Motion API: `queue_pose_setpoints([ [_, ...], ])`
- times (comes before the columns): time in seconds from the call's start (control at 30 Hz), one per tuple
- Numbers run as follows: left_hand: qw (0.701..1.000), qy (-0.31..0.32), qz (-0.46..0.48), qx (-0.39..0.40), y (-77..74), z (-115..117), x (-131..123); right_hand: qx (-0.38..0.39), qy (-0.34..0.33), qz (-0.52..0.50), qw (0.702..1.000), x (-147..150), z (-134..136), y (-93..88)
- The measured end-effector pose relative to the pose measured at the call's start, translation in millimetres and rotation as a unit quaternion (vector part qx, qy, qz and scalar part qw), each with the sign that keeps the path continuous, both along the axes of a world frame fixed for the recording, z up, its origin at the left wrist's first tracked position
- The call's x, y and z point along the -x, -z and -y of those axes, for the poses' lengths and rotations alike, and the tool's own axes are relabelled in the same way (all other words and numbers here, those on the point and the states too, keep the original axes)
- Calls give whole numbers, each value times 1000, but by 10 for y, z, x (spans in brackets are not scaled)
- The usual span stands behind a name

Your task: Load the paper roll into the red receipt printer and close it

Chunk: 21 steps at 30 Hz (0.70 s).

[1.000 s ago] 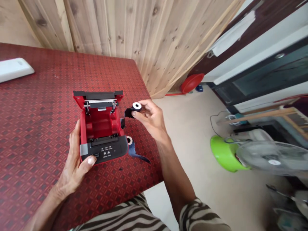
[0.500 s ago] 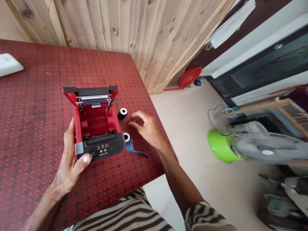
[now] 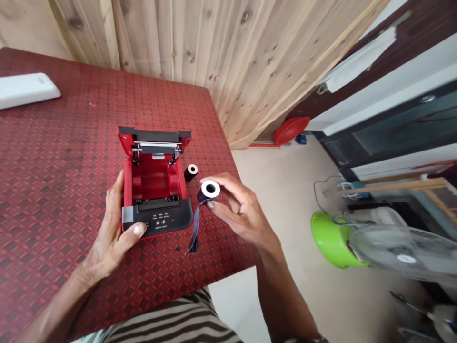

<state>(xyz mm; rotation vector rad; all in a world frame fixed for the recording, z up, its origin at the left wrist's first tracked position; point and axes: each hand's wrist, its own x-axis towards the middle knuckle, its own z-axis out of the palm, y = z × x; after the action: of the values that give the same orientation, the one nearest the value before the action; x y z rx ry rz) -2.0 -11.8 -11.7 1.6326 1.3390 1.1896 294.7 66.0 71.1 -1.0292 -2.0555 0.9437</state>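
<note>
A small red printer [image 3: 154, 190] with a black front panel stands on the red patterned table [image 3: 71, 143], its lid tipped open and its bay empty. My left hand [image 3: 116, 231] grips the printer's left side, thumb on the front corner. My right hand [image 3: 237, 209] pinches a dark ribbon roll with a white core [image 3: 209, 189], lifted just right of the printer. A loose dark tail [image 3: 194, 231] hangs from that roll toward the table. A second dark roll with a white core [image 3: 192, 171] lies on the table beside the printer's right wall.
A white flat device [image 3: 26, 89] lies at the table's far left. A wooden plank wall [image 3: 214, 47] runs behind the table. On the floor to the right are a red bowl [image 3: 291, 129], a green basin [image 3: 330, 233] and a fan [image 3: 407, 247].
My right hand set one roll down beside the printer, then picked up the other roll with the loose tail from the table. My left hand has stayed on the printer.
</note>
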Motion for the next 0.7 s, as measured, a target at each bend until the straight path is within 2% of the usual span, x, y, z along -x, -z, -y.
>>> queue_pose_setpoints([
  [0.1, 1000, 8, -9, 2, -12, -15, 10, -93, -86, 59, 990, 262, -78, -352],
  [0.17, 1000, 9, -13, -3, -22, -22, 15, -142, -121, 152, 971, 536, -132, -436],
  [0.27, 1000, 12, -16, -7, -21, -26, 11, -170, -153, 317, 920, 923, -206, -403],
  [0.37, 1000, 13, -12, -2, -11, -26, -6, -158, -165, 404, 886, 1146, -292, -325],
  [0.53, 1000, 11, 1, -3, -25, -26, -26, -107, -177, 410, 888, 1227, -479, -197],
  [0.7, 1000, 9, -2, -4, -37, -23, -27, -113, -167, 434, 878, 1227, -549, -102],
])
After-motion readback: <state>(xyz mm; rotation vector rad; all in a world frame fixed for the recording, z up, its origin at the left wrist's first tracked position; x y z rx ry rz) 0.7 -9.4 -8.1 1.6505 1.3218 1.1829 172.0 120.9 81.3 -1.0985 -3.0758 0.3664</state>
